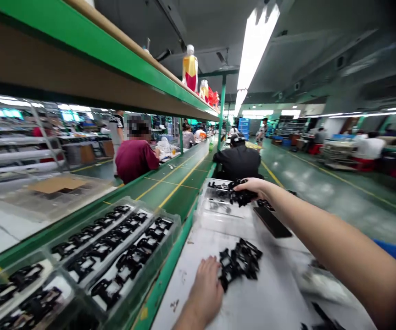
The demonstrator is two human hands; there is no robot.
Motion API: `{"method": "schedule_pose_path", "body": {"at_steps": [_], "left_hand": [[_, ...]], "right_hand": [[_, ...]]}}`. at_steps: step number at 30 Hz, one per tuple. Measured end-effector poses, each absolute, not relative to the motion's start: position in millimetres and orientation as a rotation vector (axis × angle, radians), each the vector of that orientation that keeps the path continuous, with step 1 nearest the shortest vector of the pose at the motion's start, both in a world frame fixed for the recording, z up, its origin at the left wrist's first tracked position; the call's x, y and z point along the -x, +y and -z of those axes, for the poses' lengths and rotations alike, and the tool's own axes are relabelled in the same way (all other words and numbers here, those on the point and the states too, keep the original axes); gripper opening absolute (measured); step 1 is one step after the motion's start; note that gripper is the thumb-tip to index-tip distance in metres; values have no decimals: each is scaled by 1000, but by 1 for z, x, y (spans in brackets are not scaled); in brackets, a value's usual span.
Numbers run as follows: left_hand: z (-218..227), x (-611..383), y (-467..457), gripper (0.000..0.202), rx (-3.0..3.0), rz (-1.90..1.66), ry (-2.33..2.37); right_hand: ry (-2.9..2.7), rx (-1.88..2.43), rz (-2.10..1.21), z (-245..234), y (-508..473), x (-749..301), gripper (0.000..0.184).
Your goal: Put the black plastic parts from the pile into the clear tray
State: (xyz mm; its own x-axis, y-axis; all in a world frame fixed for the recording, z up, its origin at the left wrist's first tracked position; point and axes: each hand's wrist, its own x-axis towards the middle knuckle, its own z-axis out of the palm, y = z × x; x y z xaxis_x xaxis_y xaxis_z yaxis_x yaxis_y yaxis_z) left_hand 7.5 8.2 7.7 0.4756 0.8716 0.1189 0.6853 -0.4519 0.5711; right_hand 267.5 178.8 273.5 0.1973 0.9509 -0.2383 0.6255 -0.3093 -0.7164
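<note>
**A:** Anything readable, going from the left?
**B:** Nothing. The labels on the two yellow-and-red plastic bottles (190, 68) on the green-edged overhead shelf (91, 34) are too small to read.

**A:** Count the left side for me.
**B:** There are three clear plastic trays. At the upper left, one holds a brown cardboard sheet (58, 184). A clear plastic tray with three rows of black moulded parts (115, 247) sits nearer, and a clear plastic tray with two rows of black moulded parts (22, 295) sits at the lower left corner.

**A:** And the hands?
**B:** The left hand (206, 288) lies palm down and relaxed on a white work surface (184, 298), its fingertips at the edge of a loose pile of black plastic parts (239, 262), just to its right. The right hand (249, 185) is clenched around a cluster of black plastic parts (241, 195), above a clear plastic tray (218, 201).

**A:** Other people?
**B:** Two are visible past the green conveyor belt (173, 188): a person in a maroon shirt (136, 160) to the left, and a person in a black cap and black top (237, 156) straight ahead. A flat black rectangular pad (271, 222) lies right of the tray.
</note>
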Motion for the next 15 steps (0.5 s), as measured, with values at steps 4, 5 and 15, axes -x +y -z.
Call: {"method": "schedule_pose_path", "body": {"at_steps": [4, 5, 15], "left_hand": [[-14, -4, 4, 69, -2260, -583, 1262], [-14, -4, 4, 71, -2259, -591, 1258], [-19, -1, 3, 86, -2272, -590, 1226]], "right_hand": [[-1498, 2023, -1132, -260, 124, -256, 35], [-1510, 2035, -1170, -253, 112, -254, 35], [-1812, 2202, -1089, -179, 61, -264, 52]]}}
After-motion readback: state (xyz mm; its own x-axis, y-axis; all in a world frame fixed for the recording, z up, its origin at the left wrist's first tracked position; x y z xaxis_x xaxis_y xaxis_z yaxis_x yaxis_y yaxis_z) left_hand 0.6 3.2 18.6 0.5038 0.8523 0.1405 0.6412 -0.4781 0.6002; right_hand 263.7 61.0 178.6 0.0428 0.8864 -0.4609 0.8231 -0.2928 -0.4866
